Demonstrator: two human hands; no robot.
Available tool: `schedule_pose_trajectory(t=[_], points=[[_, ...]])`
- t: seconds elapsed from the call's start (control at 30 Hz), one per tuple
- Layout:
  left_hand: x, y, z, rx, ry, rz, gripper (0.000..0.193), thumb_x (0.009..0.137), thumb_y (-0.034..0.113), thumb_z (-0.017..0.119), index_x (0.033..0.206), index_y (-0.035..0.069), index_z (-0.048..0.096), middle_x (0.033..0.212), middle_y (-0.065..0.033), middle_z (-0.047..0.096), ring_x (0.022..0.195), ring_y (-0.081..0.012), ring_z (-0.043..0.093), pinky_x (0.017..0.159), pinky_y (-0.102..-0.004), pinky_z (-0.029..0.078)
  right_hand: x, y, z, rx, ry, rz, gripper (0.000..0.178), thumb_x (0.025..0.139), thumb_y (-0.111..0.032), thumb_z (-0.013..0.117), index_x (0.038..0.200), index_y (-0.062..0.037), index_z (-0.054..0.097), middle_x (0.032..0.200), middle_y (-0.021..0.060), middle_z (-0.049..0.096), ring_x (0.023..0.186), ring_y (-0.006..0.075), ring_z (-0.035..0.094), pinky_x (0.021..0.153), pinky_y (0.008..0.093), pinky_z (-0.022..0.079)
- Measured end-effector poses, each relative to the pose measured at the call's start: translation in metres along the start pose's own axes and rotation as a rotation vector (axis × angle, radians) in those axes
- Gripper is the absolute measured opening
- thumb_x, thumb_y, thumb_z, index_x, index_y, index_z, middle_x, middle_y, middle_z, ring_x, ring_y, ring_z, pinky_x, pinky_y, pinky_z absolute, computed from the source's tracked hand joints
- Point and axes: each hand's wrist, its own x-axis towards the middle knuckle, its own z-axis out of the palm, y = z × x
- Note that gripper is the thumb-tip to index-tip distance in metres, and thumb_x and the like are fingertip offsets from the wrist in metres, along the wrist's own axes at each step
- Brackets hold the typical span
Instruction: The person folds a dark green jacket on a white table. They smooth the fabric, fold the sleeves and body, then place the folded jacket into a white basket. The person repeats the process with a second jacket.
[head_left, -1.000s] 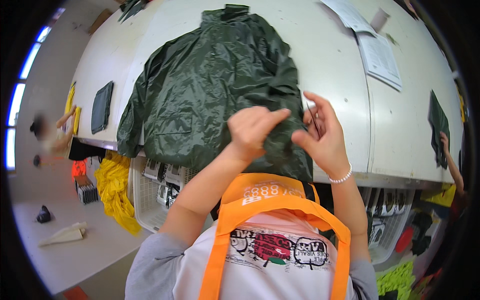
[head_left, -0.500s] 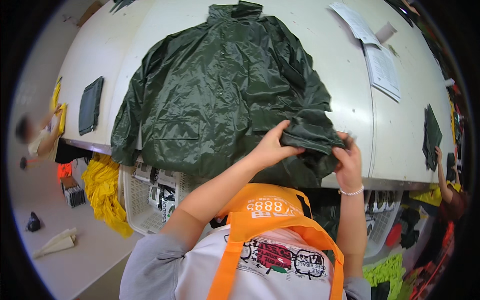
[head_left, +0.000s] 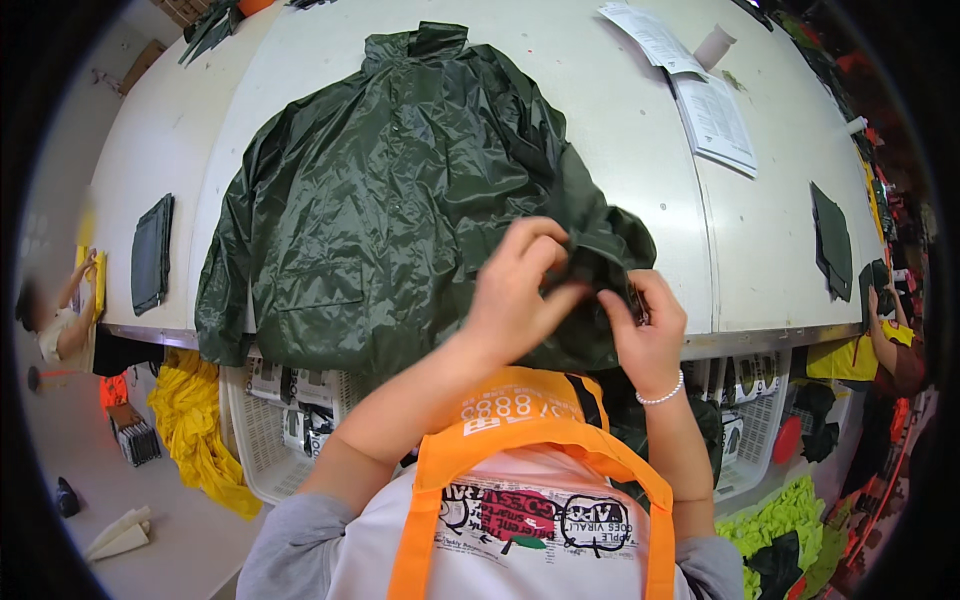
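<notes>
A shiny dark green rain jacket point(head_left: 385, 200) lies front up on the white table, its collar at the far side. Its left-side sleeve hangs straight along the body, while the sleeve on the right is bunched near the cuff between my hands. My left hand point(head_left: 520, 290) has its fingers curled on the sleeve end, slightly blurred. My right hand point(head_left: 652, 335), with a beaded bracelet at the wrist, pinches the cuff's right side. Part of the cuff is hidden behind my fingers.
Printed sheets point(head_left: 715, 120) and a pale roll point(head_left: 714, 46) lie at the far right. Folded dark green garments point(head_left: 152, 253) rest at the left. Under the edge stand white baskets point(head_left: 250, 440) with packaged goods; yellow fabric point(head_left: 195, 430) hangs beside one. Other people work at both sides.
The view has shifted, so the jacket sits further left. My hands have come closer together over the sleeve end, which is now more bunched instead of held out flat.
</notes>
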Motion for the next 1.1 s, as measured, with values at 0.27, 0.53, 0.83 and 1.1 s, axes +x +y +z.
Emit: schedule_pose_trajectory(t=[0.27,0.53,0.83,1.1], points=[[-0.009,0.05,0.0,-0.462,-0.479,-0.027,0.03,0.062,0.006,0.078,0.08,0.004,0.054,0.081,-0.0077,0.056,0.071,-0.0249,0.058,0.064,-0.0302,0.048,0.0,0.027,-0.058,0.019,0.203,0.044,0.033,0.073,0.018,0.044,0.097,0.0021,0.06,0.087,0.0039,0.06,0.08,0.011,0.056,0.075,0.0201,0.044],[0.036,-0.006,0.037,0.335,-0.32,0.397,0.088,0.061,-0.002,0.068,0.142,0.013,0.036,0.149,-0.0089,0.032,0.138,-0.0311,0.028,0.112,-0.0489,0.022,-0.011,0.057,-0.11,0.403,0.088,0.378,0.021,0.084,0.008,0.05,0.1,-0.0026,0.059,0.081,-0.0015,0.058,0.052,0.0004,0.038,0.043,0.0161,0.029],[0.114,-0.026,0.067,0.07,-0.355,-0.09,0.027,0.071,0.021,0.055,0.084,0.0,0.067,0.065,-0.0159,0.06,0.063,-0.0245,0.058,0.062,-0.0328,0.047,-0.012,0.098,-0.124,0.554,0.628,0.362,0.036,0.097,-0.026,0.052,0.12,0.0013,0.052,0.113,0.0088,0.061,0.044,0.0003,0.031,0.037,0.0195,0.025],[0.119,-0.028,0.086,0.339,-0.417,-0.136,0.036,0.074,0.03,0.06,0.098,0.005,0.069,0.087,-0.0185,0.067,0.084,-0.0342,0.063,0.078,-0.04,0.05,-0.045,0.113,-0.094,0.352,0.225,0.692,0.027,0.087,-0.025,0.068,0.099,-0.0012,0.061,0.084,-0.002,0.06,0.061,0.0048,0.044,0.055,0.0205,0.038]])
